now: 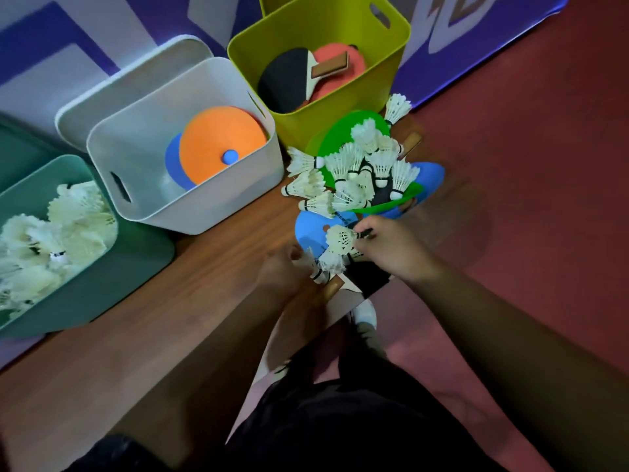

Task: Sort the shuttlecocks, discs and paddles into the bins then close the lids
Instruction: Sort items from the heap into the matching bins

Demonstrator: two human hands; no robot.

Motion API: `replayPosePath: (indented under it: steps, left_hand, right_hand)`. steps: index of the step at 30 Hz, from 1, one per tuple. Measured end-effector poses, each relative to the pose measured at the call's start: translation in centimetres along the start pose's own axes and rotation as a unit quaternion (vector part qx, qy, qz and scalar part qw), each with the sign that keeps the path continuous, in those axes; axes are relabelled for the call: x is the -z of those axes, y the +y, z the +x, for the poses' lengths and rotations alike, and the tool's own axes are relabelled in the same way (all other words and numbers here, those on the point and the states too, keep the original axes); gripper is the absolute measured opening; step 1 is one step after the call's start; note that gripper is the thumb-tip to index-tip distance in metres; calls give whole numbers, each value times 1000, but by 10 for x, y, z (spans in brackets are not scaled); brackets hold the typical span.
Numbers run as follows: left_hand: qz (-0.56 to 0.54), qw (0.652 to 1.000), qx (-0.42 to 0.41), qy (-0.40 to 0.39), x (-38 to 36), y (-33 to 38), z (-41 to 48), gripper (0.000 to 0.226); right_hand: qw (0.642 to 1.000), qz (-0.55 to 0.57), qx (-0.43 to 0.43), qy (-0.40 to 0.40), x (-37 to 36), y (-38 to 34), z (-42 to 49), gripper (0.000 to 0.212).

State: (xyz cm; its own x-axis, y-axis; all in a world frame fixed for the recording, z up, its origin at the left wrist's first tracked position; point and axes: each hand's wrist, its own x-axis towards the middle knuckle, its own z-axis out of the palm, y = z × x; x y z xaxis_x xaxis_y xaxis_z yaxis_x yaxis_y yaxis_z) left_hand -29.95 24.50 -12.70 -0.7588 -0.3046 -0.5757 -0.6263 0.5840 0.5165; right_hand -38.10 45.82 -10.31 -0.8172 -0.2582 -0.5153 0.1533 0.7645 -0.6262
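While my right grip (pixel 391 247) pinches a shuttlecock (pixel 342 238) at what looks like its cork end, my left grip (pixel 282 267) seems curled round a second shuttlecock (pixel 315 272); both are at the near corner of the desk (pixel 204 284), well apart from the teal bin (pixel 102 284); feathers weigh little, so a loose pinch could drop one onto the floor (pixel 510 165) on the way across; the pile (pixel 357 168) rests on slick discs (pixel 333 137) near the edge, and a brush from my wrist could spill it; a paddle (pixel 367 277) lies right at the edge beneath my hands.
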Motion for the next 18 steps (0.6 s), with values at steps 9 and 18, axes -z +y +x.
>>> replayPosePath:
  steps: [9,18]
  left_hand:
    - [-13,998,35,58,4,-6,-12,9]
    - [-90,986,48,135,52,-22,-46,14]
  right_hand:
    - [991,-128,11,-26,-10,-10,32,33]
    - [992,-94,75,-21,2,-53,44,18]
